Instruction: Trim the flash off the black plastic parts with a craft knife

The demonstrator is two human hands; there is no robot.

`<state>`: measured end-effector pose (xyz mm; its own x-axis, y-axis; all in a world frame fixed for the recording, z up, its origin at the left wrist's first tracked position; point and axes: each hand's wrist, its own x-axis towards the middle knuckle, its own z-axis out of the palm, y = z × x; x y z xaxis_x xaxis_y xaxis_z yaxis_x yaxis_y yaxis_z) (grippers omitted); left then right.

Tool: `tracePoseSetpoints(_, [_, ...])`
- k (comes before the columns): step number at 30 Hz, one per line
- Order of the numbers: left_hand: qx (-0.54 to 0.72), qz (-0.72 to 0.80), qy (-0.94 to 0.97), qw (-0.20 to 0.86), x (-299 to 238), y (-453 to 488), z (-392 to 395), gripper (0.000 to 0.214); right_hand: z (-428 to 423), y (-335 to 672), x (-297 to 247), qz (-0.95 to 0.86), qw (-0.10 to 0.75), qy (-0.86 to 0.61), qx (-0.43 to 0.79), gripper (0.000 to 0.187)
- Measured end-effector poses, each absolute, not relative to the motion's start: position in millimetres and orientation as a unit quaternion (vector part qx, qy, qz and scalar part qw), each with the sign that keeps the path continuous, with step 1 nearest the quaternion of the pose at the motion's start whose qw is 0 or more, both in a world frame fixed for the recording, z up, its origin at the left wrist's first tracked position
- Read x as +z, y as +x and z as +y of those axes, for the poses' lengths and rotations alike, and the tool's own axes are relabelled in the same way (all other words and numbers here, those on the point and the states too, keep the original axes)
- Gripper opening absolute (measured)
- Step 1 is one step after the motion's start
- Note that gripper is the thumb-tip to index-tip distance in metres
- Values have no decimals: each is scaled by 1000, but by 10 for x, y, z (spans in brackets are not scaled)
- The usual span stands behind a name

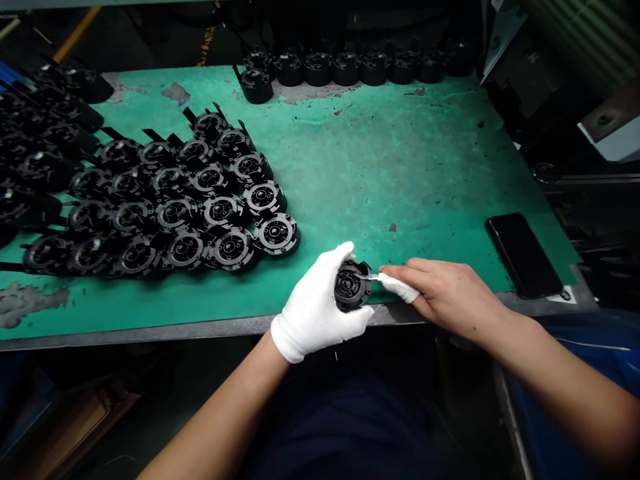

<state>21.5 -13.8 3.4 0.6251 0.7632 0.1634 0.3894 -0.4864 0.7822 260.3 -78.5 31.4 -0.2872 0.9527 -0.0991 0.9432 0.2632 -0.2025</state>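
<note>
The held part [352, 287] looks plastic, the glove [314, 303] matt cloth.

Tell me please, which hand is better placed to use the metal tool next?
Probably the right hand: it holds the metal tool at the rim of the black round part, while the gloved left hand grips that part.

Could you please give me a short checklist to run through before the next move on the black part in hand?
1. Left hand grips the round black part: ok, gloved fingers curl around its side.
2. Right hand holds the slim metal tool: ok.
3. Right hand fully gloved: not ok, bare skin shows.
4. Tool tip pressing on the part: cannot tell, too small.
5. Phone apart from both hands: ok, it lies at the right.
</note>
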Motion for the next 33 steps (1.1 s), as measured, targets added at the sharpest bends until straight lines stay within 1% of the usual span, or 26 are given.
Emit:
tracePoseSetpoints(4, [255, 362, 821, 359, -5, 230, -155, 97, -860, 2533, 320, -782, 16, -616, 96, 49])
tracePoseSetpoints(8, [269, 378, 816, 345, -29, 266, -187, 89, -924, 2462, 309, -763, 24, -642, 67, 44])
tracePoseSetpoints(13, [280, 379, 817, 334, -42, 284, -210, 87, -932, 2487, 285, -773, 40, -629, 80, 43])
tracePoseSetpoints(19, [292, 381, 813, 330, -63, 298, -210, 84, -948, 2413, 285, -753, 27, -656, 49, 41])
tracePoseSetpoints(26, [291, 382, 813, 330, -57, 298, -233, 84, -971, 2381, 290, -752, 69, -648, 97, 36])
tracePoseSetpoints(29, [292, 382, 813, 329, -62, 295, -233, 84, -949, 2376, 296, -751, 41, -652, 98, 38])
tracePoseSetpoints(33, [303, 394, 802, 330, -73, 333, -278, 82, -948, 2321, 311, -743, -1, -666, 65, 43])
